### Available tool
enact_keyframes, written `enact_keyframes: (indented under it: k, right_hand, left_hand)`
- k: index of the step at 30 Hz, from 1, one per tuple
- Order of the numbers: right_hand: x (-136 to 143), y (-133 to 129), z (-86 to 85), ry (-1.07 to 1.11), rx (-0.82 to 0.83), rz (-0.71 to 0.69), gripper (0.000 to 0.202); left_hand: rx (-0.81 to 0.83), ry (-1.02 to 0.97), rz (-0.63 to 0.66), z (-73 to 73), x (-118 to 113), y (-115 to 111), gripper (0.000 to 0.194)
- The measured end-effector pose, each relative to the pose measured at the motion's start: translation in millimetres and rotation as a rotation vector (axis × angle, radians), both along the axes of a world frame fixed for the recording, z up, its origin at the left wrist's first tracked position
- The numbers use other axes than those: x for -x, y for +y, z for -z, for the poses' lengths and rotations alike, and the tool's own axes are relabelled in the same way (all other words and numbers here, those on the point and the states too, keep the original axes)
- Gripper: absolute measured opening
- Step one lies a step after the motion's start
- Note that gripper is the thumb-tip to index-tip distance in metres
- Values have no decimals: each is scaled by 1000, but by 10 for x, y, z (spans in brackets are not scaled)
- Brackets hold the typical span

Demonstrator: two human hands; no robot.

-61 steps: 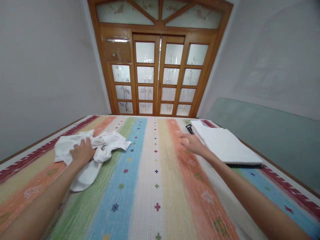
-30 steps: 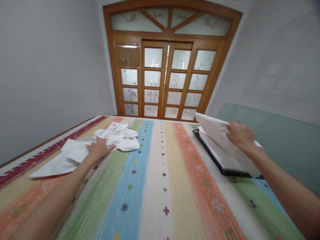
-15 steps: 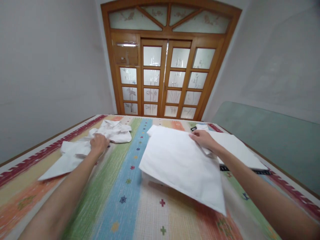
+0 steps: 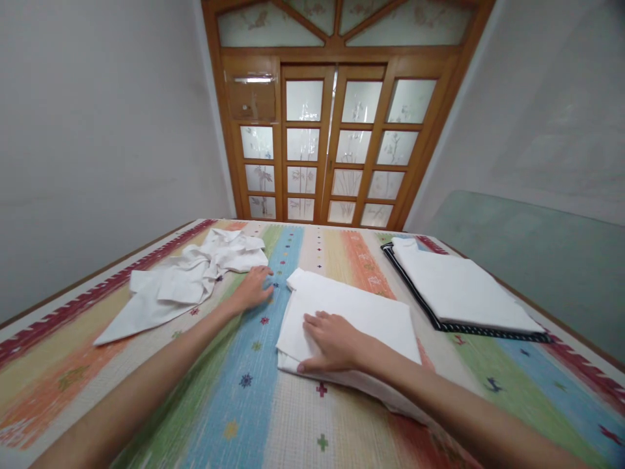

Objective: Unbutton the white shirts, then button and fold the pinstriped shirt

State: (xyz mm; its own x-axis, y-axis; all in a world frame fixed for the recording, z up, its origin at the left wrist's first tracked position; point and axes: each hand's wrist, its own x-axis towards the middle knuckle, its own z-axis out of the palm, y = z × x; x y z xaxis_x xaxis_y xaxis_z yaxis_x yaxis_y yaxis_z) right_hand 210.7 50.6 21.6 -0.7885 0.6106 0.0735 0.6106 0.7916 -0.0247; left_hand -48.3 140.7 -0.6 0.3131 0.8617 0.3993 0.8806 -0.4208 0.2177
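One folded white cloth [image 4: 366,306] lies in front of you, near 12 o'clock. A moment ago your right hand [image 4: 334,342] had it up in the air. Now it is down on the striped cover [image 4: 293,430], well apart from the pile, so it looks like the cloth has been brought over and set down.

Your right hand rests on top, palm down. Its fingers are almost straight and a little spread, with the thumb out near the close edge. They don't seem to pinch anything. That arm comes in from 4 o'clock.

Your left hand [image 4: 252,290] has come off the crumpled white cloth [image 4: 190,280] and is now between the two cloths. Its fingers are loose and a bit bent, with nothing in them that I can see. That arm comes from 7 o'clock.

The crumpled cloth is at 11 o'clock. At 1 o'clock, another folded white cloth [image 4: 469,293] lies on a black cloth [image 4: 493,332]. Wooden doors [image 4: 278,150] stand far off at 12 o'clock.
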Motion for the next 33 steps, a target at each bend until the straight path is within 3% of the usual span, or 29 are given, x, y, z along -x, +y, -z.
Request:
enact_keyframes:
  k: [2,4,9,13,14,18,20,24,28,31,33]
  right_hand:
    - [96,-91,32,-72,-22,29,38]
    - [126,-109,35,-103,-21,89,23]
    - [-4,42,-136,-29,-27,312,22]
    - [-290,225,-391,165,-43,470,25]
    - [-376,261,-448,251,14,454,23]
    - [-650,341,-571,576,456,166,24]
    - [-711,374,-580,746,546,156,29]
    - [-742,563,-691,889,377,292,27]
    - [-755,859,-1105,907,124,231,29]
    - [-739,989,-1447,900,269,-15,46]
    - [-698,1011,-1557,793,446,-192,54]
  left_hand:
    - [120,-116,85,26,-225,49,28]
    - [239,-267,56,24,-405,104,22]
    - [321,-494,-143,45,-625,252,31]
    - [401,-639,-153,59,-720,288,22]
    - [433,-683,-126,39,-753,283,19]
    - [572,-878,33,-152,-915,243,9]
    - [618,-961,114,-283,-996,205,9]
    - [630,-1056,252,-537,-1133,64,13]
    - [598,-1176,486,-804,-1203,-116,15]
    - [652,-1212,680,-1010,-1178,-216,13]
    - [681,-1204,759,-1106,-1138,-252,17]
